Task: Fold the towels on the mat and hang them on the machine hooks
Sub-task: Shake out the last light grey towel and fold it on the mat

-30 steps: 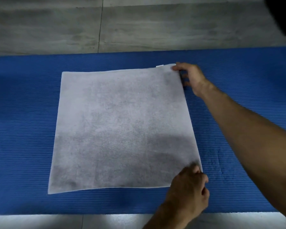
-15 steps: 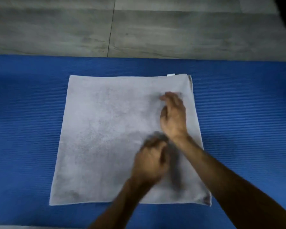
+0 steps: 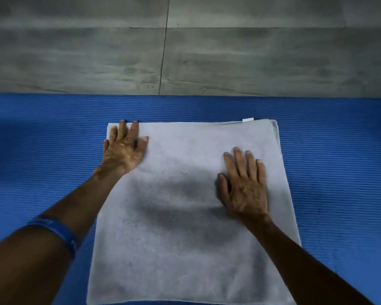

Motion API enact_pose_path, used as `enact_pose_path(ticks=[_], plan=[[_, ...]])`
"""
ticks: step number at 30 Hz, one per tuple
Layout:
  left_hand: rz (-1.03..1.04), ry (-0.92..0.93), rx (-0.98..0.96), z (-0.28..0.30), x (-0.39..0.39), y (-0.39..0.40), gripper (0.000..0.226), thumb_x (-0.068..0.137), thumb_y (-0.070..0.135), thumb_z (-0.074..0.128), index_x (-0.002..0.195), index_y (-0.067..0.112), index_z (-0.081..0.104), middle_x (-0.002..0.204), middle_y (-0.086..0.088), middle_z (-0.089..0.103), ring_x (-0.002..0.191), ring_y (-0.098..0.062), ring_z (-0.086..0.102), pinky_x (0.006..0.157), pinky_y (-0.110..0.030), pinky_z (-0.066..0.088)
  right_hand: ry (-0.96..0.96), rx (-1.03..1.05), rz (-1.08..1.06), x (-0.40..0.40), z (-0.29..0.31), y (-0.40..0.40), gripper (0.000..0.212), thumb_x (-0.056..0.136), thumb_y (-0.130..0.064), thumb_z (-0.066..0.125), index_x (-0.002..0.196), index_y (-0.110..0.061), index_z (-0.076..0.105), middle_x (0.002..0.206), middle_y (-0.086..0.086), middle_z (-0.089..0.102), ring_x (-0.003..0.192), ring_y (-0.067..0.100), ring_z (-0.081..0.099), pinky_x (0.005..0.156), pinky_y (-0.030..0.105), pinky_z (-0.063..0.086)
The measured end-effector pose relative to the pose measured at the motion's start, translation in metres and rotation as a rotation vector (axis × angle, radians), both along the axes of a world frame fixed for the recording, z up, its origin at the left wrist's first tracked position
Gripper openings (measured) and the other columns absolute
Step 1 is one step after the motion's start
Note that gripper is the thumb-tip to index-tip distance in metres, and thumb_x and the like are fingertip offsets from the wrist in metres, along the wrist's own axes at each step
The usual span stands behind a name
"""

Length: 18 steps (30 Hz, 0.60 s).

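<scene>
A grey towel [image 3: 185,238] lies flat and folded on the blue ribbed mat [image 3: 339,150], with a small white tag [image 3: 248,119] at its far edge. My left hand [image 3: 124,150] rests palm down on the towel's far left corner, fingers spread. On the towel's right half, my right hand [image 3: 244,183] presses flat with the fingers apart. Neither hand grips anything. A second layer of cloth shows along the towel's right edge. No machine or hooks are in view.
Grey tiled floor [image 3: 185,51] runs beyond the mat's far edge. A blue band [image 3: 59,234] circles my left forearm. The mat stretches left and right past the towel.
My hands left the towel's right corners, met over its middle, then spread apart, left to the far left corner, right to the right half. The view has shifted closer to the towel.
</scene>
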<state>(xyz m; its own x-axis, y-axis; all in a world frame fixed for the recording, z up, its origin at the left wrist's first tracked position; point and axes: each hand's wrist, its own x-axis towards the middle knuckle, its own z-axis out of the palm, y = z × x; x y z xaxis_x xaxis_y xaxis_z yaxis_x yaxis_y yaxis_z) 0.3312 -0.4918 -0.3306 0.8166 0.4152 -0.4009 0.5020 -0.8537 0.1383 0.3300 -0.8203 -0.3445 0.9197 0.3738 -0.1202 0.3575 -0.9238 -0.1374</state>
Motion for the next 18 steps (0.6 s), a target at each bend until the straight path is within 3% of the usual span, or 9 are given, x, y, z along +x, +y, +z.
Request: enact_pose_path(ticks=[3, 6, 10, 14, 16, 18], plan=[[-0.059, -0.135, -0.027, -0.006, -0.034, -0.009, 0.073, 0.09, 0.07, 0.011, 0.153, 0.032, 0.01, 0.161, -0.008, 0.008, 0.149, -0.029, 0.004, 0.119, -0.05, 0.012, 0.029, 0.01, 0.002, 0.0, -0.001, -0.001, 0.063, 0.098, -0.05, 0.027, 0.154, -0.023, 0.019, 0.163, 0.005, 0.01, 0.15, 0.028, 0.005, 0.12, 0.052, 0.009], [-0.049, -0.265, -0.144, -0.003, -0.121, -0.054, 0.065, 0.097, 0.056, 0.02, 0.152, 0.022, 0.021, 0.159, -0.014, 0.016, 0.148, -0.031, 0.01, 0.118, -0.051, 0.015, 0.025, 0.006, 0.001, -0.001, -0.002, -0.001, 0.063, 0.098, -0.049, 0.028, 0.154, -0.022, 0.019, 0.163, 0.006, 0.009, 0.15, 0.029, 0.004, 0.12, 0.053, 0.009], [-0.012, -0.194, -0.09, 0.001, -0.247, -0.106, 0.059, 0.098, 0.05, 0.015, 0.153, 0.031, 0.008, 0.162, -0.004, 0.001, 0.149, -0.022, 0.001, 0.119, -0.045, 0.01, 0.026, 0.016, 0.008, -0.004, -0.001, -0.002, 0.061, 0.1, -0.048, 0.024, 0.155, -0.023, 0.015, 0.164, 0.004, 0.007, 0.15, 0.029, 0.003, 0.12, 0.051, 0.005], [0.11, -0.133, -0.039, -0.001, -0.306, -0.114, 0.057, 0.097, 0.051, 0.019, 0.151, 0.034, 0.021, 0.161, 0.0, 0.011, 0.148, -0.021, 0.009, 0.116, -0.044, 0.014, 0.084, -0.026, 0.003, -0.003, 0.001, -0.001, 0.061, 0.099, -0.05, 0.012, 0.155, -0.027, 0.006, 0.164, 0.002, 0.001, 0.15, 0.028, -0.002, 0.121, 0.048, -0.002], [0.129, -0.143, -0.034, 0.002, -0.321, -0.105, 0.056, 0.097, 0.048, 0.021, 0.151, 0.034, 0.021, 0.161, 0.0, 0.015, 0.148, -0.022, 0.011, 0.115, -0.047, 0.019, 0.105, -0.005, -0.023, -0.014, 0.003, -0.003, 0.061, 0.097, -0.049, 0.011, 0.154, -0.029, 0.012, 0.164, 0.0, 0.004, 0.15, 0.029, -0.001, 0.12, 0.053, -0.002], [0.037, -0.155, -0.06, 0.003, -0.33, -0.094, 0.054, 0.1, 0.044, 0.019, 0.152, 0.029, 0.017, 0.158, -0.007, 0.023, 0.147, -0.029, 0.016, 0.114, -0.054, 0.023, 0.084, 0.064, -0.058, -0.046, 0.009, -0.016, 0.056, 0.097, -0.045, 0.02, 0.15, -0.028, 0.031, 0.162, 0.001, 0.016, 0.148, 0.034, 0.01, 0.117, 0.059, 0.005]])
